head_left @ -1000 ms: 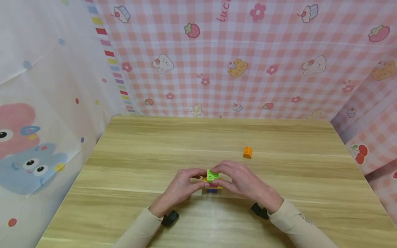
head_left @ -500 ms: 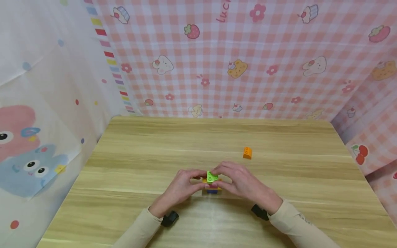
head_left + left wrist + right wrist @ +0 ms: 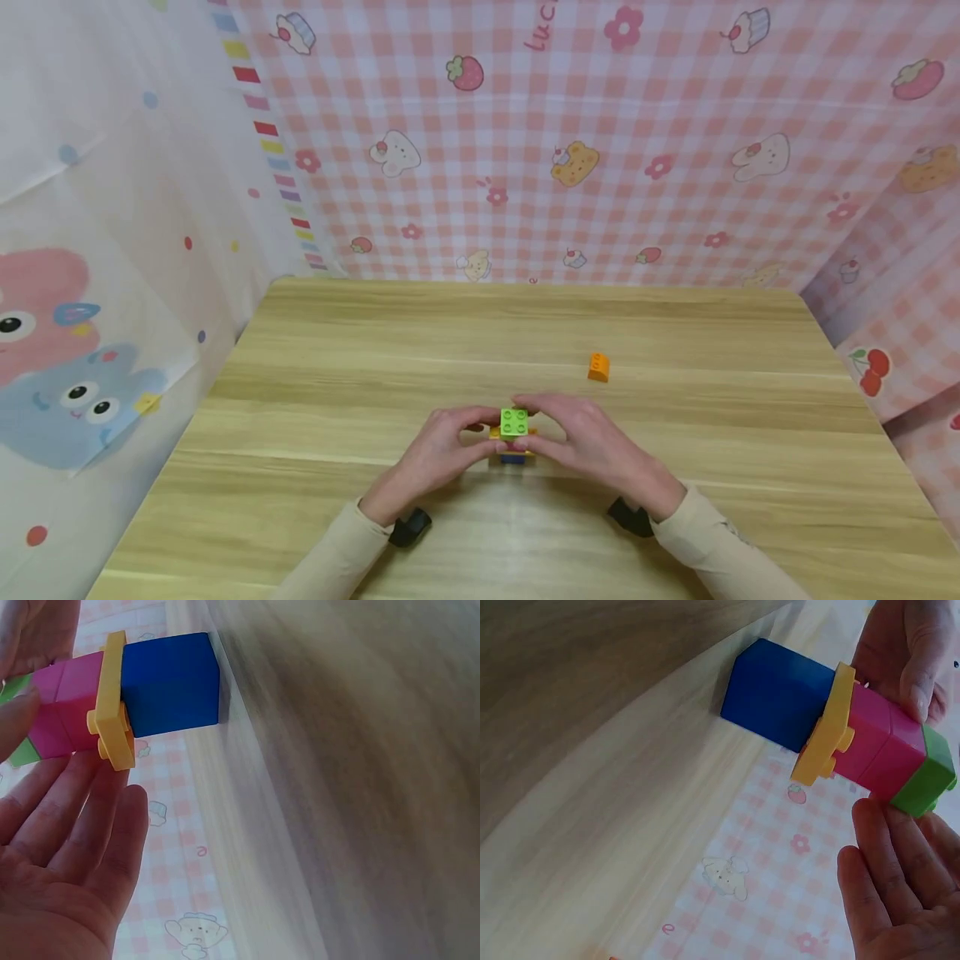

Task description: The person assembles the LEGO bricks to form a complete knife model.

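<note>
A stack of toy building bricks stands upright on the table: a blue block (image 3: 172, 684) at the bottom, a yellow plate (image 3: 828, 724) wider than it, two pink bricks (image 3: 879, 739), then a green brick (image 3: 513, 422) on top with its studs showing. The left hand (image 3: 442, 450) holds the pink part from the left, its thumb in front and fingers behind. From the right, the right hand (image 3: 592, 442) pinches around the green brick, thumb at the front and forefinger behind. In the right wrist view its fingertips meet the green brick's edge; its thumb is hidden there.
An orange brick with a curved side (image 3: 598, 367) lies on the wooden table (image 3: 360, 350), behind and right of the stack. Patterned cloths (image 3: 510, 125) hang behind and beside the table. Dark wrist cameras (image 3: 410, 528) sit below both wrists.
The green brick, skewed half a second ago, now sits square in line with the stack. The right forefinger has shifted slightly off its top corner. The left hand stays nearly still.
</note>
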A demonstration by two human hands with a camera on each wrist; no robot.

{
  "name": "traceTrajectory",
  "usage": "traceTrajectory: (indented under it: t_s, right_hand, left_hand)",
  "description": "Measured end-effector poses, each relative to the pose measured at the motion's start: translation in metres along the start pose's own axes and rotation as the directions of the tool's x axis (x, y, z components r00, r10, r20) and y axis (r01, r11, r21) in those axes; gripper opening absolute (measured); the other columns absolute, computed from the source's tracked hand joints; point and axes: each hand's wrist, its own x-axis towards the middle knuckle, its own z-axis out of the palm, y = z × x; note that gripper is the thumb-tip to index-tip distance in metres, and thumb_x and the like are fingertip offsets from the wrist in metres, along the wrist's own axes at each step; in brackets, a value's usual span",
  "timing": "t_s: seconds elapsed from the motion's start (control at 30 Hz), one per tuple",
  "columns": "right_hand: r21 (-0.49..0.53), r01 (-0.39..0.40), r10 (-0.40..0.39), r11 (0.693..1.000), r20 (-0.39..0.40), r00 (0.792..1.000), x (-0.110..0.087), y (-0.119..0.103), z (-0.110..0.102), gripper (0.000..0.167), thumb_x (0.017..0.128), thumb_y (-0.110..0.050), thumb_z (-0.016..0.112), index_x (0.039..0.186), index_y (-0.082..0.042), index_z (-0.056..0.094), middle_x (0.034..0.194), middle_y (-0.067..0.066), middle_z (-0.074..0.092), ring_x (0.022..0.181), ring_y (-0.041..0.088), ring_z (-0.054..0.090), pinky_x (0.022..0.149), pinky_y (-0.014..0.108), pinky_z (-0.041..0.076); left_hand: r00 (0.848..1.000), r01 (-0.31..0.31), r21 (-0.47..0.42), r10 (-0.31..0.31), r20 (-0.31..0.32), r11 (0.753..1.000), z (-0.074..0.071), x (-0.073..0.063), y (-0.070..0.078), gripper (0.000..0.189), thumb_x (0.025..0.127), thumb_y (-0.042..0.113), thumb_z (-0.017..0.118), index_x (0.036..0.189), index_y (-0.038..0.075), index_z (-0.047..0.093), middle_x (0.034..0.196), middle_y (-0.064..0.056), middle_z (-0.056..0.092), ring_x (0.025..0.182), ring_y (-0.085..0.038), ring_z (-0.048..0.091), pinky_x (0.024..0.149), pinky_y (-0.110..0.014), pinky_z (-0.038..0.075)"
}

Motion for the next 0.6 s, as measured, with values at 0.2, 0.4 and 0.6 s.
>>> traceTrajectory:
  t_s: [0.2, 0.4, 0.6]
  right_hand:
    - [-0.016, -0.080, 0.080, 0.997, 0.018, 0.997, -0.008, 0.005, -0.009, 0.048, 0.099, -0.033, 0.073, 0.139, -0.009, 0.064, 0.138, 0.006, 0.066, 0.128, 0.027, 0.061, 0.105, 0.050, 0.052]
    - [-0.046, -0.093, 0.094, 0.995, 0.002, 0.996, -0.015, 0.017, -0.019, 0.048, 0.100, -0.031, 0.070, 0.142, -0.011, 0.061, 0.144, 0.006, 0.062, 0.134, 0.030, 0.056, 0.108, 0.055, 0.048]
    - [-0.065, -0.149, 0.147, 0.987, -0.039, 0.988, -0.020, 0.030, -0.031, 0.048, 0.101, -0.029, 0.070, 0.143, -0.009, 0.060, 0.145, 0.009, 0.061, 0.134, 0.034, 0.055, 0.109, 0.059, 0.045]
  left_hand:
    - [0.999, 0.037, -0.005, -0.037, 0.022, 0.999, -0.002, -0.002, 0.002, 0.044, 0.097, 0.023, 0.076, 0.135, 0.003, 0.065, 0.128, -0.010, 0.071, 0.116, -0.024, 0.068, 0.098, -0.041, 0.057]
    - [0.998, 0.066, -0.050, -0.066, 0.004, 0.997, -0.007, -0.001, 0.008, 0.048, 0.097, 0.028, 0.076, 0.139, 0.008, 0.064, 0.137, -0.005, 0.067, 0.121, -0.025, 0.065, 0.103, -0.046, 0.054]
    - [0.998, 0.004, -0.046, -0.007, -0.062, 0.999, -0.005, -0.001, 0.010, 0.041, 0.096, 0.029, 0.076, 0.133, 0.011, 0.068, 0.132, -0.001, 0.070, 0.118, -0.022, 0.066, 0.101, -0.047, 0.055]
